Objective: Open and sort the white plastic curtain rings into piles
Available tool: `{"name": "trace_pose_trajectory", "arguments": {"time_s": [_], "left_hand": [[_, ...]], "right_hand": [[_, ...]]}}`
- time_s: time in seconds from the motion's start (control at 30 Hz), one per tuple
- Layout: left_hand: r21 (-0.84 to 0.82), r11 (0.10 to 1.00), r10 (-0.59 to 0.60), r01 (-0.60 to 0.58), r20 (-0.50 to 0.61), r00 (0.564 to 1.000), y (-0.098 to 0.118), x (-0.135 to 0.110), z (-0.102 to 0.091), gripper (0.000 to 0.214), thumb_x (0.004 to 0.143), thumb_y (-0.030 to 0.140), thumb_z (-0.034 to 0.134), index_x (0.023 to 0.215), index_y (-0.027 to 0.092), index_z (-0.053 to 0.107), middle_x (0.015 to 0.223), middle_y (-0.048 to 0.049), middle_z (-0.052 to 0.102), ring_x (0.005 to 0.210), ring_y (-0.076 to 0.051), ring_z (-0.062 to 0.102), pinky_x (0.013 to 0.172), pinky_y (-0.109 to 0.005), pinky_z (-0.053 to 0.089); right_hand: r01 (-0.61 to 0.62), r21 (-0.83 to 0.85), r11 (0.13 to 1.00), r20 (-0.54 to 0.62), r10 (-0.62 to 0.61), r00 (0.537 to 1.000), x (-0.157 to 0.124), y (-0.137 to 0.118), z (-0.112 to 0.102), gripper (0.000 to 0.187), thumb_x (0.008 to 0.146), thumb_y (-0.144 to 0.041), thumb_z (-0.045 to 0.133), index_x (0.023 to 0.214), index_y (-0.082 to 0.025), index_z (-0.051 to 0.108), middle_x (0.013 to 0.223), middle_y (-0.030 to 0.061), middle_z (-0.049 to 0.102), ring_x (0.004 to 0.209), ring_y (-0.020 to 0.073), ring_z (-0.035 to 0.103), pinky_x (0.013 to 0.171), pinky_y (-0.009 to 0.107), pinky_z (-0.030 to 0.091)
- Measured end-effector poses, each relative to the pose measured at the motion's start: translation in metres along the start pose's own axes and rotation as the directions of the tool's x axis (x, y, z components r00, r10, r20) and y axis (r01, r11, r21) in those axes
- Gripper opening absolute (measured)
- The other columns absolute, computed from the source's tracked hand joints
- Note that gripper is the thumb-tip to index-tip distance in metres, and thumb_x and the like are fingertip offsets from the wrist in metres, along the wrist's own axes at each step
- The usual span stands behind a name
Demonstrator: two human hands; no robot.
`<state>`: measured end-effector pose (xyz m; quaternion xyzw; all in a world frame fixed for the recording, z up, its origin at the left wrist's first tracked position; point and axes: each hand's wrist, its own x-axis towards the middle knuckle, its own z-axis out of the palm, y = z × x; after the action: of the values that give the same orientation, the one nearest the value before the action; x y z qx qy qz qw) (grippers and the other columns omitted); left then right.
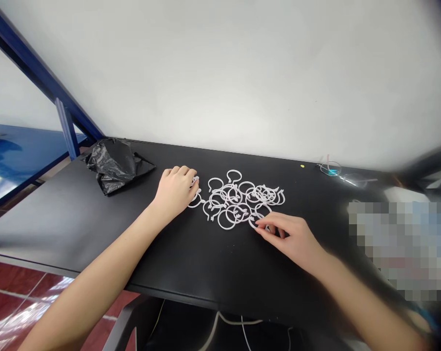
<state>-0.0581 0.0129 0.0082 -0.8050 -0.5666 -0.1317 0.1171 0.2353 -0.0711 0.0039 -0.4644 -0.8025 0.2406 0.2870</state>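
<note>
Several white shower curtain rings [227, 220], open loops with small clasp ends, lie in a loose, overlapping pile on the black table [191, 273]. At the pile's left edge, my left hand [177, 189] has its fingers curled down over white rings, partly hiding them; a piece of ring shows by the fingertips. My right hand [291, 236] is at the pile's near right side. Its thumb and index finger pinch a white ring [252, 222], while the other fingers are bent inward. One ring [234, 175] lies at the far side of the pile.
A crumpled black plastic bag [114, 165] lies at the back left. A clear item with a blue mark [331, 170] and a small yellow bit [302, 166] are near the white wall [220, 73]. Blurred packaging [399, 248] is at right; cables [238, 321] hang below the front edge.
</note>
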Motion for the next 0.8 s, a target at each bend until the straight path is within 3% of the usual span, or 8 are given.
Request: {"name": "trace_pose_trajectory", "arguments": {"time_s": [0.1,0.23,0.37,0.47,0.57,0.67,0.8], "left_hand": [[-0.173,0.982,0.057,-0.081,-0.141,0.988,0.004,0.001,-0.007,0.023,0.092,0.017,0.042,0.100,0.017,0.064,0.100,-0.0089,0.069,0.090,-0.023,0.063,0.084,-0.039,0.044],[-0.369,0.860,0.246,-0.352,-0.303,0.921,0.017,-0.003,-0.018,0.022,0.089,0.013,0.042,0.092,0.016,0.063,0.083,-0.0050,0.068,0.073,-0.016,0.060,0.072,-0.031,0.045],[-0.475,0.706,0.481,-0.525,-0.221,0.848,0.034,-0.013,-0.019,0.017,0.088,0.021,0.046,0.085,0.017,0.062,0.065,0.0005,0.061,0.051,-0.010,0.050,0.050,-0.025,0.036],[-0.485,0.684,0.555,-0.545,-0.138,0.820,0.043,-0.019,-0.013,0.028,0.091,0.041,0.052,0.080,0.017,0.060,0.056,0.0036,0.055,0.046,-0.010,0.048,0.047,-0.025,0.031],[-0.432,0.712,0.579,-0.554,-0.087,0.811,0.049,-0.022,-0.005,0.037,0.091,0.052,0.054,0.083,0.017,0.061,0.058,0.0036,0.056,0.047,-0.011,0.051,0.046,-0.025,0.029],[-0.391,0.723,0.594,-0.570,-0.070,0.801,0.052,-0.022,0.001,0.030,0.096,0.043,0.050,0.087,0.017,0.061,0.062,0.0028,0.059,0.051,-0.011,0.055,0.047,-0.025,0.029],[-0.388,0.719,0.594,-0.577,-0.089,0.800,0.054,-0.022,0.002,0.026,0.099,0.035,0.046,0.087,0.017,0.061,0.068,0.0019,0.060,0.055,-0.011,0.056,0.046,-0.025,0.029]], "right_hand": [[-0.143,0.121,0.982,-0.086,0.154,0.984,0.003,-0.005,-0.004,0.011,0.084,-0.031,0.069,0.086,-0.021,0.072,0.070,0.0014,0.068,0.056,0.0132,0.059,0.049,0.025,0.046],[-0.310,0.342,0.887,-0.027,0.339,0.940,0.006,-0.007,-0.011,0.019,0.077,-0.038,0.076,0.079,-0.019,0.072,0.073,0.0042,0.071,0.061,0.0154,0.064,0.054,0.026,0.052],[-0.395,0.520,0.758,0.042,0.439,0.898,0.010,-0.002,-0.018,0.025,0.073,-0.040,0.079,0.074,-0.017,0.071,0.069,0.0042,0.069,0.056,0.0123,0.060,0.048,0.022,0.048],[-0.414,0.588,0.694,0.037,0.489,0.872,0.012,0.001,-0.019,0.029,0.071,-0.043,0.080,0.075,-0.016,0.071,0.067,0.0045,0.068,0.054,0.0120,0.058,0.042,0.021,0.044],[-0.393,0.540,0.745,0.030,0.449,0.893,0.010,-0.001,-0.018,0.028,0.073,-0.043,0.078,0.076,-0.016,0.070,0.067,0.0041,0.067,0.055,0.0127,0.059,0.042,0.021,0.044],[-0.318,0.374,0.871,0.129,0.291,0.948,0.007,-0.005,-0.016,0.024,0.075,-0.040,0.077,0.080,-0.017,0.069,0.074,0.0043,0.068,0.058,0.0128,0.060,0.045,0.022,0.044],[-0.128,0.127,0.984,0.269,0.090,0.959,0.003,-0.006,-0.013,0.019,0.074,-0.034,0.078,0.084,-0.021,0.070,0.079,0.0025,0.067,0.057,0.0108,0.054,0.046,0.022,0.041]]}}
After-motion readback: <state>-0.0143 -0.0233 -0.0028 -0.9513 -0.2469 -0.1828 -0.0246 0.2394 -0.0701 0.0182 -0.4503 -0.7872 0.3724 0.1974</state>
